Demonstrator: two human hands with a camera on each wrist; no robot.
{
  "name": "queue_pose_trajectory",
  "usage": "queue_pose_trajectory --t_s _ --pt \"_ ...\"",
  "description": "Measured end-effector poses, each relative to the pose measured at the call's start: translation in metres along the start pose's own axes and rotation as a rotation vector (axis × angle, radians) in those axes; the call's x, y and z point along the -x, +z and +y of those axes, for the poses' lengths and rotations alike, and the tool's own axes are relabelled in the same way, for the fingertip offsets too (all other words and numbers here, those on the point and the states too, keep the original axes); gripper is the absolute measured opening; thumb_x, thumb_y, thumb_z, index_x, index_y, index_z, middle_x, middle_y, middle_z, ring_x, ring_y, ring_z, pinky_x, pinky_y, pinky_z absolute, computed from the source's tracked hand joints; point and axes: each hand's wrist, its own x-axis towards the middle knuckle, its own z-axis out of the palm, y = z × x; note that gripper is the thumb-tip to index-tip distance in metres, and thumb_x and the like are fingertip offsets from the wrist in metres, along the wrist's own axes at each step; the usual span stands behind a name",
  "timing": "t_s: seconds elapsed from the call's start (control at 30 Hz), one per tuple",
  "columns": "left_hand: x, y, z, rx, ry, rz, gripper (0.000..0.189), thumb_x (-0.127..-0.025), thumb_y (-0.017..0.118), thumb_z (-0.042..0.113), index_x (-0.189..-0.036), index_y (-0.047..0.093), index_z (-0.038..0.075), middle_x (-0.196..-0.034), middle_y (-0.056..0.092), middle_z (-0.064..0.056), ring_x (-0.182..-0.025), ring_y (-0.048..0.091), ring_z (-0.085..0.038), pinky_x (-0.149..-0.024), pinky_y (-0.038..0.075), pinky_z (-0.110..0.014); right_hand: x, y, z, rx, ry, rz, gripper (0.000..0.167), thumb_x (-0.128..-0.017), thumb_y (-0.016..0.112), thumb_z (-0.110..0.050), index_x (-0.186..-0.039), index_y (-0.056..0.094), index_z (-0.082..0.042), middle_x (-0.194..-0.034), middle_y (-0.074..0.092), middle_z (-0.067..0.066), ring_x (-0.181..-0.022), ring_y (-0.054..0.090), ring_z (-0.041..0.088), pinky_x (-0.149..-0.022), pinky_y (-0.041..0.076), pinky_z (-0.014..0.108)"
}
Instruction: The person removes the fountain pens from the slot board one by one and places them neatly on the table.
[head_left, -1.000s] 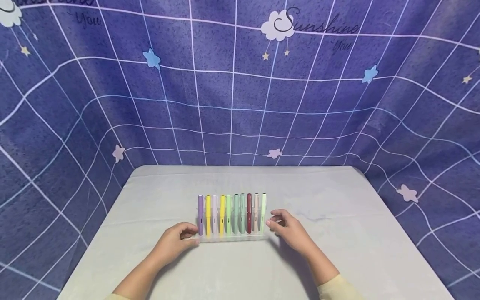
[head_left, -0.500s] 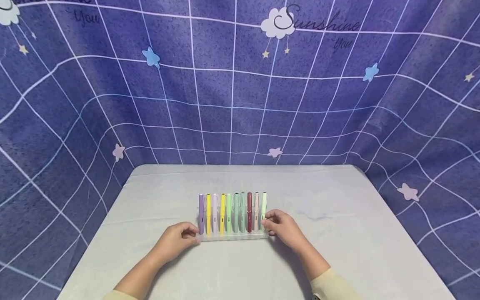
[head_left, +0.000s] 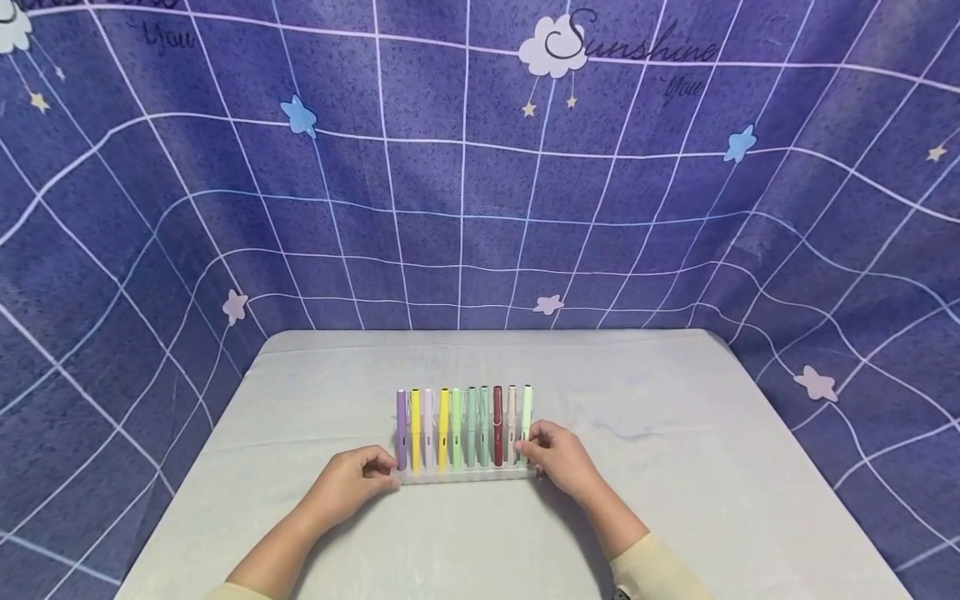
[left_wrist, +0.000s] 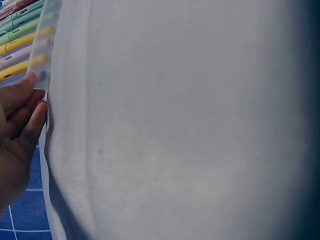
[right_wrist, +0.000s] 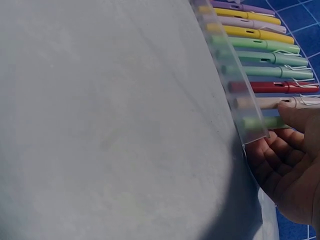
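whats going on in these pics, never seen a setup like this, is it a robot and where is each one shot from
No robot here: these are a person's two bare hands. The wide picture comes from a camera worn on the head, looking forward and down. The two close-ups come from cameras worn on the wrists, one for each hand, which is why they look tilted.

On the pale table stands a clear holder with ten colored pens in a row. The left hand pinches the holder's left end. The right hand is at the other end and appears to pinch the pale green pen there. Behind is a blue cloth with grid lines.
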Motion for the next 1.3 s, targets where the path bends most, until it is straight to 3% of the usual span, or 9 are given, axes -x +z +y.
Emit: queue_pose_trajectory --t_s 0.47,0.73,0.93,1.17,1.3 --pt "-0.001 -0.004 0.006 -0.032 0.008 -0.012 0.017 -0.078 0.082 0.024 -0.090 0.070 0.023 -0.083 0.068 0.012 -0.078 0.064 -0.003 -0.079 0.053 -0.025 0.005 -0.001 -0.005 0.040 -0.018 0.081 0.014 -0.090 0.071 -0.024 -0.093 0.062 -0.013 -0.073 0.065 0.004 -0.061 0.061 0.021 -0.051 0.046 0.027" --pt "0.000 -0.005 0.008 -0.019 -0.008 -0.016 0.017 -0.079 0.082 0.024 -0.090 0.070 0.023 -0.084 0.068 0.011 -0.079 0.064 -0.004 -0.079 0.053 -0.025 0.007 -0.012 -0.011 0.084 -0.048 0.159 0.011 -0.091 0.070 -0.023 -0.089 0.062 -0.017 -0.073 0.065 -0.003 -0.065 0.063 0.019 -0.061 0.049 0.029" --pt "0.001 -0.004 0.008 -0.002 -0.015 -0.018 0.017 -0.078 0.082 0.023 -0.091 0.070 0.021 -0.084 0.068 0.010 -0.078 0.064 -0.004 -0.077 0.053 -0.024 0.006 -0.027 -0.012 0.041 -0.013 0.178 0.010 -0.092 0.069 -0.022 -0.094 0.063 -0.013 -0.076 0.066 0.002 -0.066 0.065 0.022 -0.063 0.055 0.038" --pt "0.001 -0.003 0.007 -0.003 -0.024 -0.014 0.017 -0.078 0.082 0.022 -0.090 0.070 0.022 -0.084 0.069 0.010 -0.078 0.063 -0.004 -0.076 0.052 -0.024 0.006 -0.036 -0.004 0.132 0.036 0.192 0.011 -0.092 0.069 -0.024 -0.094 0.064 -0.014 -0.069 0.065 0.004 -0.063 0.063 0.023 -0.060 0.045 0.031" --pt "0.001 -0.003 0.007 -0.005 -0.017 -0.020 0.016 -0.079 0.082 0.022 -0.090 0.070 0.021 -0.085 0.069 0.010 -0.078 0.064 -0.005 -0.077 0.053 -0.025 0.007 -0.035 0.001 0.130 0.062 0.170 0.011 -0.091 0.070 -0.020 -0.096 0.067 -0.010 -0.072 0.068 0.003 -0.062 0.064 0.018 -0.058 0.052 0.030"
